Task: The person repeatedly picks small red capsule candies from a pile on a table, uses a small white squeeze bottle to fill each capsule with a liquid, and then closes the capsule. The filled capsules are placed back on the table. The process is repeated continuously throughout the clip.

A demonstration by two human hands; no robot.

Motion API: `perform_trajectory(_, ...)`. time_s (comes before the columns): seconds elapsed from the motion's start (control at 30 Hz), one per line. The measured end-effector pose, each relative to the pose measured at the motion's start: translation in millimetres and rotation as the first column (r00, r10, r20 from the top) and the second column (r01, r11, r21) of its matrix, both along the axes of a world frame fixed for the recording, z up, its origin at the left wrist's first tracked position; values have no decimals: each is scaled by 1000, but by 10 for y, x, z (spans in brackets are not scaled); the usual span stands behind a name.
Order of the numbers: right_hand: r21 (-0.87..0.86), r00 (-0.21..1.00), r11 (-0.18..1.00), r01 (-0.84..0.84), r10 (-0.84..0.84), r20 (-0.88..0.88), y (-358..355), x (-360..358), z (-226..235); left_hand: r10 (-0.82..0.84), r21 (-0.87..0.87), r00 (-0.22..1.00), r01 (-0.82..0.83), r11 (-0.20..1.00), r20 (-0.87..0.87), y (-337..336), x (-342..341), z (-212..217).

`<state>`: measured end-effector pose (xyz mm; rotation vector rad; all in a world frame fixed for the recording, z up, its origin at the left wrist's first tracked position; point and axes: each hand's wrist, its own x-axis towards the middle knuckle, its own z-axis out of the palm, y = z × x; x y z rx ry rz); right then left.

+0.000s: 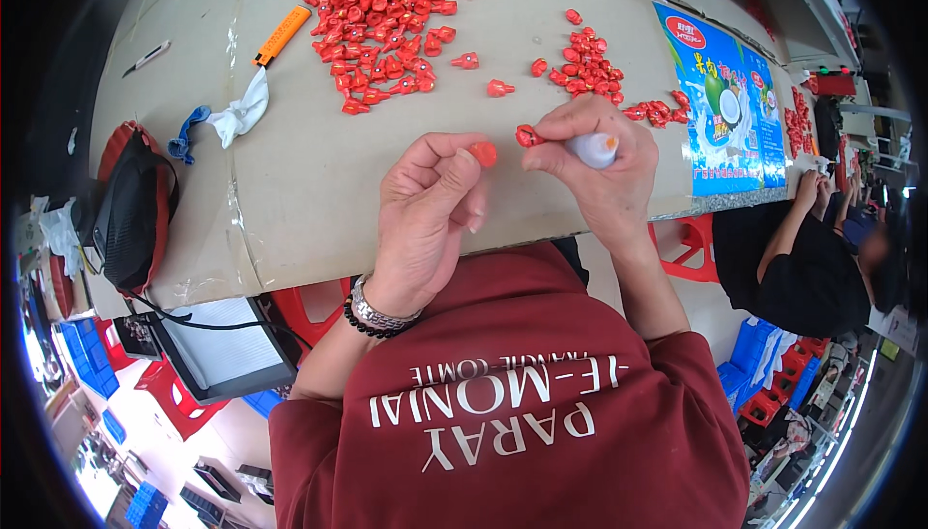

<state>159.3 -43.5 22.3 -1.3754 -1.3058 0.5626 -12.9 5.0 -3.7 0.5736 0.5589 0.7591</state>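
Observation:
My left hand (430, 205) pinches a small round red plastic piece (484, 154) between thumb and forefinger, its other fingers curled. Facing it, a short gap away, my right hand (604, 166) grips another red piece (528, 135) at its fingertips. That same hand also keeps a small whitish squeeze bottle (592, 150) with an orange tip tucked against the fingers. Beyond my hands lies a big heap of red flared plastic parts (382, 21). To its right is a smaller pile of rounder red pieces (587, 65). A few single parts (500, 88) lie between the two groups.
On the left of the table (300, 181) are an orange cutter knife (281, 36), a white cloth (242, 108), a pen (147, 58) and a black-and-red bag (135, 210). A blue printed sheet (715, 94) covers the right side. Another person (802, 258) sits at the far right.

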Motion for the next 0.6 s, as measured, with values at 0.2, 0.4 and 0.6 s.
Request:
perform_trajectory(0.2,208,951,977,-36,-31,309,10,-86,5,20,29,999,-19,999,-35,-4,7,-25)
perform_trajectory(0.4,276,887,957,-87,-51,458,19,-121,4,20,47,1000,-19,999,-18,-5,21,-27)
perform_trajectory(0.6,284,901,955,-83,-49,431,26,-152,-12,13,73,1000,-11,997,-23,-15,11,-18)
